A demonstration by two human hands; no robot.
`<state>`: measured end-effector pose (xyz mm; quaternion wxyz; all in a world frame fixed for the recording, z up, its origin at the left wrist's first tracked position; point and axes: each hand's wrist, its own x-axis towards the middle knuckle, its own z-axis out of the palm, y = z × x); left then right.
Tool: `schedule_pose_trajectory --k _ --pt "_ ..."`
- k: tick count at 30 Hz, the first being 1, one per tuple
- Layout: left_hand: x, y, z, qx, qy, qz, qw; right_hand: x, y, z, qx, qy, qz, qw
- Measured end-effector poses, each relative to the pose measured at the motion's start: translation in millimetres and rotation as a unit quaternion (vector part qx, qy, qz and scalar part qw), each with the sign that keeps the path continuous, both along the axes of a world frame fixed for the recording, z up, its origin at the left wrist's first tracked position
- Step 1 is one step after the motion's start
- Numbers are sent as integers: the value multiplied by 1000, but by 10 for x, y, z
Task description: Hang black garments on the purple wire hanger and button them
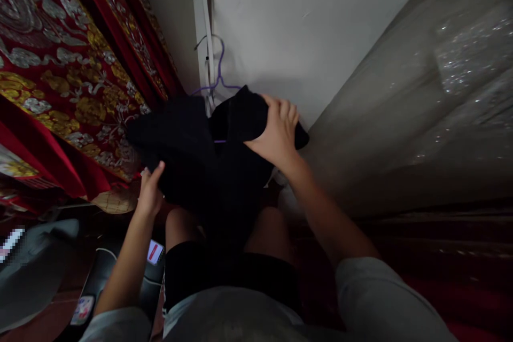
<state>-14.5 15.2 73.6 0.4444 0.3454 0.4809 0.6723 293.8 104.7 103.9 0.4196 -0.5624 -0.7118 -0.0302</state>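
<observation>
A black garment hangs in front of me on a purple wire hanger. The hanger's hook rises beside a pale vertical strip on the wall. My right hand grips the garment's right shoulder, thumb in front and fingers curled over the top. Lower down on the left, my left hand holds the garment's side edge, its thumb showing and most of its fingers behind the cloth. Dark fabric falls between my knees, and its lower end is lost in shadow.
Red curtains with gold and silver patterns hang at the left. A white wall stands ahead, with plastic-wrapped boards on the right. A phone lies on a dark surface at lower left, near a grey rounded object.
</observation>
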Motion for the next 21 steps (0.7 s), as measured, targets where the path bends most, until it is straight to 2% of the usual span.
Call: schedule_pose_trajectory --k 3,6,7,10,12,14,17,19,20,21 --pt "53 -110 -127 -16 -19 82 996 -93 -185 -127 -10 3 76 997" --pt "122 -267 -241 -65 -44 93 993 -290 -319 -384 -17 87 124 988" --pt "154 -315 -274 -79 -49 87 992 -410 -341 -500 -13 137 113 984" --pt "234 -408 -355 -97 -59 68 991 -893 -393 -941 -3 276 18 961" --pt "226 -430 -408 -98 -51 67 992 -1191 -483 -1288 -50 324 -13 945" --pt "157 -442 -475 -80 -6 92 993 -1356 -633 -1618 -102 373 -30 922" --pt "46 -475 -623 -9 143 189 971 -1291 -866 -1929 -178 462 -47 867" --pt "70 -505 -744 37 237 256 937 -1099 -945 -1946 -259 486 0 834" --pt "128 -521 -806 41 256 248 933 -988 -955 -1901 -306 480 43 821" --pt "215 -534 -865 34 260 213 941 -881 -951 -1831 -350 465 90 808"
